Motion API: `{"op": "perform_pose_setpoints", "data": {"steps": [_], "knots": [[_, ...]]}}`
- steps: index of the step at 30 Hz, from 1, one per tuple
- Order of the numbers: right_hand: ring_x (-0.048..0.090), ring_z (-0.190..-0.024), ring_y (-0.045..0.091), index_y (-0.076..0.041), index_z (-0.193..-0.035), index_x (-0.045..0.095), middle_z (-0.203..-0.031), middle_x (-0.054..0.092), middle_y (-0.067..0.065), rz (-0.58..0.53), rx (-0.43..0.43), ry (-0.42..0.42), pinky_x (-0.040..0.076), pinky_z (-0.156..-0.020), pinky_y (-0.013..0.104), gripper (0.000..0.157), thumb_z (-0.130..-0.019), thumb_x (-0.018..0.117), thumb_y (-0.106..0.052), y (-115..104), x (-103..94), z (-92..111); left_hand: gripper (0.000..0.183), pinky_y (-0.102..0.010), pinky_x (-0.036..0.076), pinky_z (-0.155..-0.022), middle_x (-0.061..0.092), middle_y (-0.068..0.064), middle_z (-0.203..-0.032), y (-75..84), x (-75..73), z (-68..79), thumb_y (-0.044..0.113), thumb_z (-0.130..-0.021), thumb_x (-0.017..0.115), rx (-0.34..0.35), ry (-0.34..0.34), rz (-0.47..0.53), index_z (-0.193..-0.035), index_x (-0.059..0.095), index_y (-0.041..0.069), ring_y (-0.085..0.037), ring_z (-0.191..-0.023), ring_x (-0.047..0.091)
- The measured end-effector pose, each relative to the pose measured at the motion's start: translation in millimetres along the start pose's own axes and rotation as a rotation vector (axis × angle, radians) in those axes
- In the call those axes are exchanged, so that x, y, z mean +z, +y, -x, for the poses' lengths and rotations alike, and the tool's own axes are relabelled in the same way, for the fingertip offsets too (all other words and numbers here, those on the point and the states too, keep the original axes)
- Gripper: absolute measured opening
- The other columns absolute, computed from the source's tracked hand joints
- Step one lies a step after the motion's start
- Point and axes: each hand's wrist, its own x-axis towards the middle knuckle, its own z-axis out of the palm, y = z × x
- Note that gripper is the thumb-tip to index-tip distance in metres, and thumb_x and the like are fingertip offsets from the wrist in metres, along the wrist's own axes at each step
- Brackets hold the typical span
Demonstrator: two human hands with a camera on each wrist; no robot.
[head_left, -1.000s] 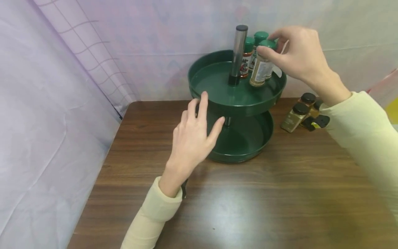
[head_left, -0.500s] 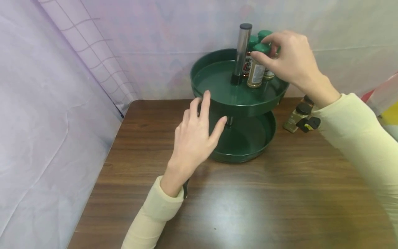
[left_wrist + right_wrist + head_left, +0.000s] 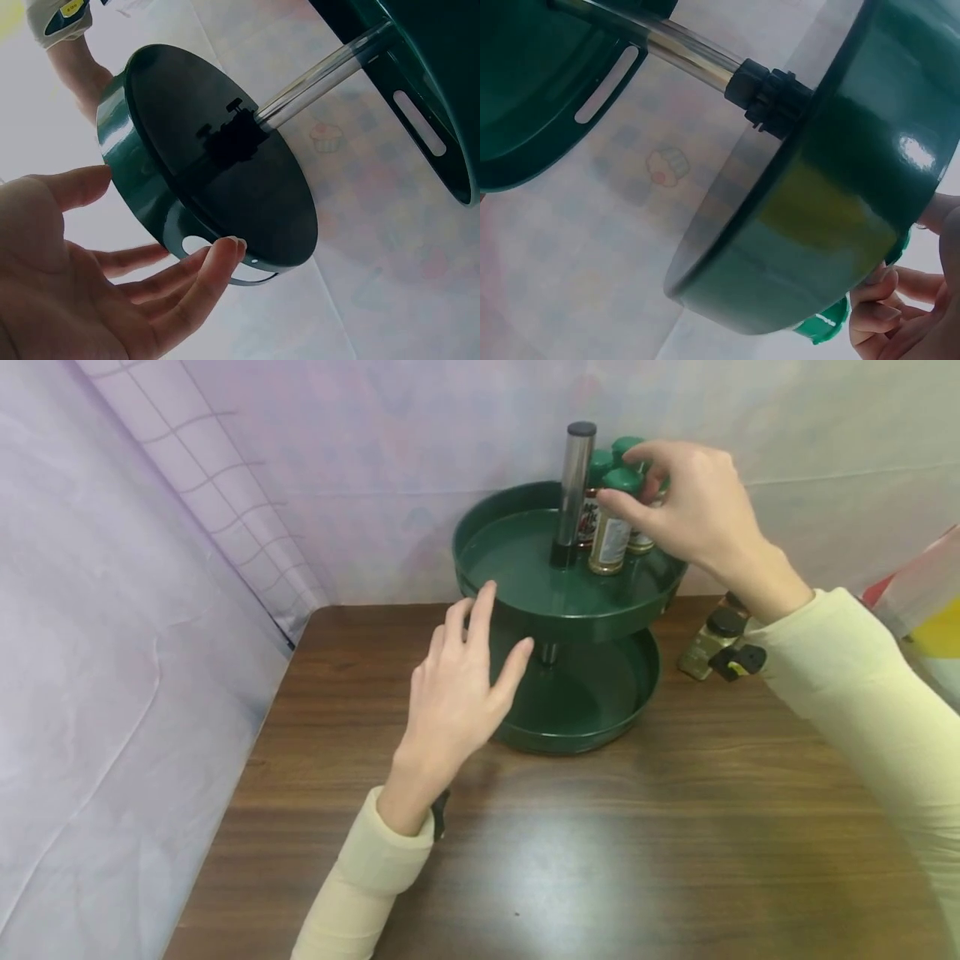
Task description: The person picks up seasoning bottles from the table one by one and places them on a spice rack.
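Observation:
A two-tier dark green rotating rack stands on the table, its upper tray (image 3: 517,560) above its lower tray (image 3: 577,697) on a metal post (image 3: 576,485). My right hand (image 3: 697,502) has thumb and fingers about the top of a green-capped spice bottle (image 3: 611,539), which stands on the upper tray right of the post. Behind it are more green-capped bottles, one with a red-and-white label (image 3: 588,518), partly hidden. My left hand (image 3: 457,685) is spread at the left front of the rack. In the left wrist view its fingertips are at the upper tray's rim (image 3: 139,180).
Square spice jars with black lids (image 3: 708,643) are on the wooden table (image 3: 600,843) right of the rack, partly behind my right sleeve (image 3: 862,693). A pale cloth (image 3: 375,485) hangs behind the table. Something red and yellow (image 3: 930,618) is at the far right.
The spice bottle under my right hand has shifted slightly left, towards the post, and now stands more upright. My right hand moved left with it. My left hand has stayed nearly still.

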Motion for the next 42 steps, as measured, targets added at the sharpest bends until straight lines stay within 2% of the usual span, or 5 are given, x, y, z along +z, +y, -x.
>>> {"op": "perform_pose_setpoints", "data": {"steps": [8,13,25,34,42], "knots": [[0.037,-0.056,-0.003,-0.004,-0.136,0.062,-0.083,0.066,0.017,-0.024,-0.038,0.122,0.032,-0.06,0.023,0.049,-0.097,0.066,-0.034,5.5,-12.5,9.3,0.074,-0.051,0.056,-0.078,0.043,-0.013,-0.15,-8.4,-3.7,6.9,0.051,-0.103,0.049,-0.064,-0.035,0.083,-0.16,0.021,0.014,-0.032,-0.123,0.055],[0.037,-0.06,-0.014,-0.007,-0.134,0.064,-0.077,0.057,-0.009,-0.062,-0.013,0.206,0.031,-0.062,0.016,0.047,-0.096,0.066,-0.035,13.8,-23.7,21.3,0.074,-0.054,0.055,-0.079,0.043,-0.013,-0.151,-19.9,-3.8,12.3,0.051,-0.103,0.049,-0.097,-0.047,0.071,-0.16,0.021,0.013,-0.033,-0.125,0.053],[0.044,-0.058,-0.016,-0.005,-0.126,0.068,-0.074,0.048,-0.034,-0.122,0.17,0.242,0.035,-0.06,0.009,0.044,-0.093,0.068,-0.034,52.2,-28.1,62.0,0.074,-0.053,0.056,-0.075,0.049,-0.022,-0.142,-51.4,11.6,25.2,0.053,-0.104,0.045,-0.126,-0.165,-0.008,-0.158,0.023,0.008,-0.038,-0.117,0.057],[0.044,-0.055,-0.016,-0.004,-0.127,0.066,-0.072,0.05,-0.029,-0.105,0.244,0.119,0.033,-0.056,0.009,0.043,-0.095,0.068,-0.032,87.9,-7.3,91.8,0.072,-0.05,0.056,-0.068,0.055,-0.023,-0.132,-65.9,24.0,35.0,0.052,-0.104,0.043,-0.127,-0.227,-0.074,-0.157,0.027,0.006,-0.038,-0.106,0.061],[0.048,-0.05,0.001,-0.002,-0.132,0.06,-0.083,0.067,0.018,-0.096,0.34,-0.063,0.035,-0.052,0.02,0.053,-0.096,0.067,-0.039,113.7,21.0,110.1,0.072,-0.052,0.057,-0.07,0.054,-0.025,-0.133,-80.6,37.1,40.6,0.054,-0.104,0.042,-0.141,-0.27,-0.105,-0.156,0.031,0.006,-0.04,-0.108,0.061]]}}
